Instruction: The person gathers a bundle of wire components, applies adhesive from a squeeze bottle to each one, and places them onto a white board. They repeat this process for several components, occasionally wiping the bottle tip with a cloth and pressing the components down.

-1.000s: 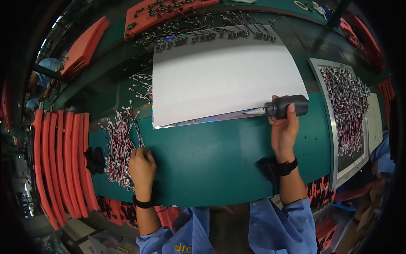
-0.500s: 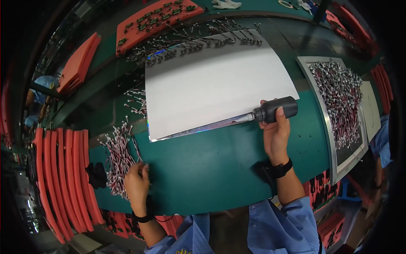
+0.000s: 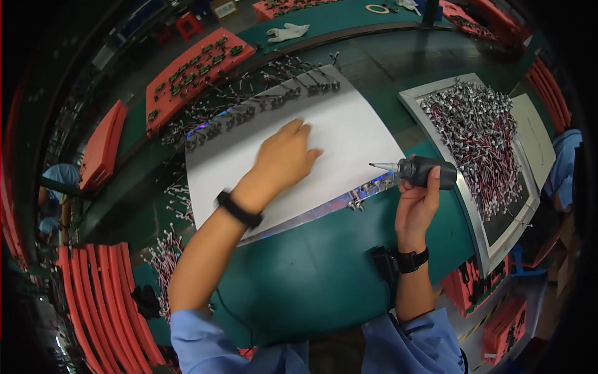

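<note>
My right hand (image 3: 417, 202) is closed around a black squeeze bottle (image 3: 433, 173), whose narrow pale nozzle points left over the sheet's near right corner. Over the middle of a large white sheet (image 3: 355, 131) is my left hand (image 3: 283, 156), slightly blurred. Its thumb stands apart from the fingers and nothing shows in it; whether it touches the sheet I cannot tell. A shiny strip runs along the sheet's near edge, with several small white connectors (image 3: 356, 201) at its right part. More cable ends with connectors (image 3: 274, 100) line the far edge.
A bundle of red and white wires (image 3: 163, 262) lies at left, partly behind my left forearm. Red foam sheets (image 3: 103, 299) stand beyond it. At right, a metal-rimmed frame (image 3: 476, 240) holds a heap of wired connectors (image 3: 479, 137). A red foam board (image 3: 193, 75) carries small parts.
My left hand has moved from the wire bundle up and right over the white sheet. The right hand keeps the bottle, now lifted off the strip. The whole view has shifted.
</note>
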Tool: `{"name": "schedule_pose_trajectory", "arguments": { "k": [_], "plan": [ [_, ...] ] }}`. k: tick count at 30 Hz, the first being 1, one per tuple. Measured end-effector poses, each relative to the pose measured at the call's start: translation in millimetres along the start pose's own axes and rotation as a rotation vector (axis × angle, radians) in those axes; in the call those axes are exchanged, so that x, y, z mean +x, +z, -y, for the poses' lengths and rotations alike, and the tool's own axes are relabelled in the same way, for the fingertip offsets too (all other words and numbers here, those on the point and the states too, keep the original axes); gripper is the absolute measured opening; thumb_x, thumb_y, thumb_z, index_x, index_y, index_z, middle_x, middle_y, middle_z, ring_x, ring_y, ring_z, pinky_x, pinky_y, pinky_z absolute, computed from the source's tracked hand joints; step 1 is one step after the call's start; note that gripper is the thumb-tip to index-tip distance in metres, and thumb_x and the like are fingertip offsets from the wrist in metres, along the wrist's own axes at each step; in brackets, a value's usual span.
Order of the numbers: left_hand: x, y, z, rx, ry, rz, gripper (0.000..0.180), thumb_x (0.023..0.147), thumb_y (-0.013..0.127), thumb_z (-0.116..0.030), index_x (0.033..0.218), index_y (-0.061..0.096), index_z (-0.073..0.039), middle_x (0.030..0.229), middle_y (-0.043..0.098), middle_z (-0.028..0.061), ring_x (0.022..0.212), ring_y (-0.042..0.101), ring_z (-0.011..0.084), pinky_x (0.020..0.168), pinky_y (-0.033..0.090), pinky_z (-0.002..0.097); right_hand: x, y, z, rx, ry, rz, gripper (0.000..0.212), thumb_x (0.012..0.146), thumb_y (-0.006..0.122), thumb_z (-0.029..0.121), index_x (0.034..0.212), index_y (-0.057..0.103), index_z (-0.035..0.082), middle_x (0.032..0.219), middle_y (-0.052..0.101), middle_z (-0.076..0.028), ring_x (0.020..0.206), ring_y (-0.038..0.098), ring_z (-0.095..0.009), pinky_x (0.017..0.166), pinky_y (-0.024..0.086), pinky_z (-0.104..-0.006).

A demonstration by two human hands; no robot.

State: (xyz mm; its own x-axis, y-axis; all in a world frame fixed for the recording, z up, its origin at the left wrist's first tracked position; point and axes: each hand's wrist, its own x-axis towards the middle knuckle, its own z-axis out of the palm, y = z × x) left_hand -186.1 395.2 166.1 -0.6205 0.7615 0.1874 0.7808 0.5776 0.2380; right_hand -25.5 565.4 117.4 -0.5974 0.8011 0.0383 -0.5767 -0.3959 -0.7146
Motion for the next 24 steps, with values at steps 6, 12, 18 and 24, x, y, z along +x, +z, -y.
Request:
{"name": "schedule_pose_trajectory", "arguments": {
  "k": [6,12,18,24],
  "plan": [
    [107.9,68.9,-16.3,0.019,-0.025,0.06,0.062,0.083,0.05,-0.04,0.123,0.037,0.005,0.133,0.031,0.0226,0.122,0.033,0.0337,0.1,0.03,0.037,10.6,-12.7,0.6,0.02,0.017,-0.079,0.037,0.089,0.047,0.034,0.102,0.049,0.001,0.097,0.056,-0.012,0.062,0.046,-0.01,0.055,0.036,-0.0211],
    [124.7,104.1,-8.9,0.011,-0.122,0.058,0.068,0.083,0.046,-0.047,0.126,0.035,0.005,0.134,0.027,0.0257,0.126,0.026,0.0356,0.103,0.024,0.0396,13.3,-6.4,0.2,0.067,0.059,-0.125,0.032,0.09,0.046,0.033,0.101,0.048,0.003,0.098,0.056,-0.013,0.062,0.045,-0.009,0.054,0.036,-0.021],
    [128.8,116.7,-8.7,-0.02,-0.231,-0.041,0.07,0.082,0.047,-0.048,0.126,0.034,0.004,0.135,0.025,0.0258,0.126,0.024,0.037,0.101,0.022,0.0452,16.4,-6.7,-0.6,0.075,0.09,-0.126,0.031,0.09,0.046,0.032,0.101,0.048,0.004,0.1,0.055,-0.013,0.062,0.045,-0.009,0.054,0.036,-0.021],
    [138.5,119.3,-3.3,-0.024,-0.252,-0.055,0.071,0.082,0.046,-0.049,0.128,0.032,0.004,0.136,0.024,0.0258,0.127,0.024,0.0363,0.102,0.021,0.045,15.0,-4.0,-1.0,0.078,0.091,-0.115,0.031,0.09,0.046,0.032,0.102,0.048,0.003,0.099,0.055,-0.013,0.062,0.045,-0.009,0.054,0.037,-0.0206]
  ]
}}
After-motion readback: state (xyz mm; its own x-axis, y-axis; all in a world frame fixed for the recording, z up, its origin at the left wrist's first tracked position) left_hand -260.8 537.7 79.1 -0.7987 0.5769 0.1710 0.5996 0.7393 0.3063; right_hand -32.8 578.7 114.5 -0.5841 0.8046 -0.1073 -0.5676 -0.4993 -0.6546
